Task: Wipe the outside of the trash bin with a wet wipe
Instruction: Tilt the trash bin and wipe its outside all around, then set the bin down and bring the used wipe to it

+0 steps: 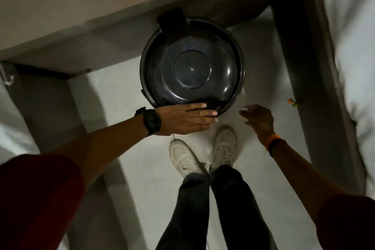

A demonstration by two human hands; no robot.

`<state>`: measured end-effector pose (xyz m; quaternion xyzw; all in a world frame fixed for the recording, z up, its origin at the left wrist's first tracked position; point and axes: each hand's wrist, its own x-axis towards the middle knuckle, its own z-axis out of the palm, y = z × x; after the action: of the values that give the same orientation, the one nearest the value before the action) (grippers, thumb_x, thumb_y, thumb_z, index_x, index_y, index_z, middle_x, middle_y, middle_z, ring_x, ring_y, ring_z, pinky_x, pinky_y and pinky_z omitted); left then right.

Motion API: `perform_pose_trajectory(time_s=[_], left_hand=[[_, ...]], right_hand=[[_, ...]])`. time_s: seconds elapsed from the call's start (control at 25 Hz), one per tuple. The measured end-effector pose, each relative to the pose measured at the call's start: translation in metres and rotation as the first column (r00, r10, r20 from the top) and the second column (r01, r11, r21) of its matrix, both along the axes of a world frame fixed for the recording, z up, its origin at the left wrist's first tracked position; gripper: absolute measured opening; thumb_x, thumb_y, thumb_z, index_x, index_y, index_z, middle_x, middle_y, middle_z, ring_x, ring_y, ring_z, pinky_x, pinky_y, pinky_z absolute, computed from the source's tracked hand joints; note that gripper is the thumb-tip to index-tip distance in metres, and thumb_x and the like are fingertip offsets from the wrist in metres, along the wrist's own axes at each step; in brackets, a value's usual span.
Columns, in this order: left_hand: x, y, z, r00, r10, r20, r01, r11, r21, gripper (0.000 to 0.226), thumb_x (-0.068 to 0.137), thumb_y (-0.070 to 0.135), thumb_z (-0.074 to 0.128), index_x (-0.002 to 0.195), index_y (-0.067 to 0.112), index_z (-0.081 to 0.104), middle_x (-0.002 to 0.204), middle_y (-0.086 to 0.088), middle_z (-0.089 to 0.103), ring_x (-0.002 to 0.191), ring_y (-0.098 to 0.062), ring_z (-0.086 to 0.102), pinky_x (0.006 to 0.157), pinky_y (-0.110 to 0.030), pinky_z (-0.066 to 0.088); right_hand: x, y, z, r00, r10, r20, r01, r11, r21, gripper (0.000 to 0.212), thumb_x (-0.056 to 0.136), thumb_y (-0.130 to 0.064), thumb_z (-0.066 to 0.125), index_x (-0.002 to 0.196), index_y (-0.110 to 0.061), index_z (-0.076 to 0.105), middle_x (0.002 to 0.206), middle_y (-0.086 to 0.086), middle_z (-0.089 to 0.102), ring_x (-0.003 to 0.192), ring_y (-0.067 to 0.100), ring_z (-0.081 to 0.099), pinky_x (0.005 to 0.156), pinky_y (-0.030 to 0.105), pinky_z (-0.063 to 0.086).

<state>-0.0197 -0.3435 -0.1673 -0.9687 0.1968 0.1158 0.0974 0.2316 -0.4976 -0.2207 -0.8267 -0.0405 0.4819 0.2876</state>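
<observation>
We are looking straight down on the round trash bin, which is standing on the pale floor, its far side tucked under the edge of a grey surface. Our left hand is lying flat against the near rim, fingers extended and together, gripping nothing. Our right hand is hovering just beside the bin, fingers loosely curled; we cannot tell whether it is pinching a wipe, since motion blur is hiding the fingertips. The lid is looking like smooth, glossy dark plastic, domed, with a raised central disc and a flat hinge tab at the far side. We are judging the chief risks as follows: a slick, light shell sliding or tipping under sideways pressure, and the far wall going unwiped while the overhang is blocking access.
</observation>
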Motion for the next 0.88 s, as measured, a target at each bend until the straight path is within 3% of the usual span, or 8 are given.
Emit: perform_pose_trajectory(time_s=[0.08,0.16,0.28,0.44,0.56,0.64,0.76,0.88], left_hand=[[0.001,-0.007,0.007,0.999,-0.017,0.039,0.017,1.0,0.007,0.073,0.087,-0.01,0.008,0.146,0.017,0.041,0.159,-0.006,0.034,0.149,-0.026,0.026,0.122,-0.041,0.027],[0.0,-0.02,0.017,0.999,0.049,0.014,-0.048,0.999,-0.013,0.073,0.096,-0.011,0.01,0.132,0.031,0.058,0.145,0.005,0.055,0.14,-0.018,0.044,0.114,-0.032,0.041],[0.002,-0.03,0.022,0.996,-0.076,-0.043,0.077,0.997,0.028,0.051,0.099,0.009,0.039,0.143,0.035,0.044,0.152,0.001,0.047,0.145,-0.023,0.033,0.119,-0.036,0.032],[-0.02,-0.037,0.042,0.971,0.112,-0.209,-0.127,0.99,-0.059,0.07,0.095,0.014,0.058,0.154,0.023,0.021,0.163,-0.012,0.02,0.152,-0.033,0.009,0.123,-0.047,0.005],[-0.05,-0.052,0.058,0.957,0.243,-0.156,-0.263,0.957,-0.123,0.062,0.082,0.023,0.069,0.141,0.024,0.05,0.15,-0.004,0.049,0.143,-0.026,0.039,0.12,-0.043,0.029],[-0.076,-0.071,0.062,0.937,0.328,-0.116,-0.347,0.903,-0.255,0.046,0.08,0.028,0.067,0.126,0.027,0.065,0.135,0.001,0.064,0.128,-0.021,0.057,0.108,-0.039,0.046],[-0.1,-0.102,0.071,0.886,0.437,-0.158,-0.464,0.828,-0.314,0.04,0.08,0.029,0.056,0.12,0.024,0.061,0.127,0.0,0.064,0.115,-0.023,0.061,0.093,-0.039,0.05],[-0.107,-0.122,0.086,0.711,0.66,-0.243,-0.697,0.617,-0.366,0.047,0.076,0.031,0.05,0.121,0.021,0.059,0.128,-0.002,0.061,0.114,-0.023,0.057,0.091,-0.037,0.049]], right_hand=[[0.0,-0.005,0.035,0.998,0.022,0.066,-0.025,0.999,0.037,0.013,0.089,-0.016,0.075,0.1,-0.011,0.068,0.112,0.016,0.073,0.107,0.034,0.071,0.098,0.053,0.057],[-0.006,-0.009,0.07,0.993,0.022,0.117,-0.035,0.993,0.112,0.006,0.091,-0.015,0.071,0.095,-0.014,0.067,0.101,0.011,0.073,0.1,0.031,0.071,0.098,0.055,0.057],[-0.02,-0.008,0.114,0.978,0.001,0.21,-0.04,0.983,0.181,0.01,0.091,-0.011,0.069,0.087,-0.019,0.063,0.09,0.003,0.07,0.093,0.027,0.071,0.095,0.053,0.058],[-0.044,0.001,0.154,0.962,-0.104,0.251,0.02,0.948,0.316,0.025,0.091,-0.009,0.067,0.081,-0.03,0.059,0.086,-0.005,0.066,0.086,0.018,0.067,0.088,0.048,0.059],[-0.05,0.002,0.164,0.956,-0.213,0.202,0.13,0.924,0.358,0.013,0.092,-0.007,0.067,0.089,-0.018,0.06,0.093,0.002,0.065,0.097,0.03,0.068,0.09,0.053,0.058],[-0.051,0.006,0.168,0.96,-0.233,0.156,0.167,0.922,0.349,0.011,0.092,-0.007,0.068,0.094,-0.013,0.059,0.1,0.005,0.066,0.105,0.036,0.069,0.083,0.046,0.063],[-0.052,0.002,0.173,0.958,-0.262,0.117,0.204,0.908,0.367,0.011,0.093,-0.011,0.07,0.097,-0.011,0.06,0.105,-0.005,0.067,0.103,0.023,0.071,0.066,0.027,0.065],[-0.05,-0.003,0.18,0.91,-0.402,0.102,0.344,0.869,0.356,0.024,0.094,-0.015,0.069,0.116,-0.008,0.061,0.11,-0.002,0.067,0.11,0.026,0.068,0.064,0.023,0.065]])
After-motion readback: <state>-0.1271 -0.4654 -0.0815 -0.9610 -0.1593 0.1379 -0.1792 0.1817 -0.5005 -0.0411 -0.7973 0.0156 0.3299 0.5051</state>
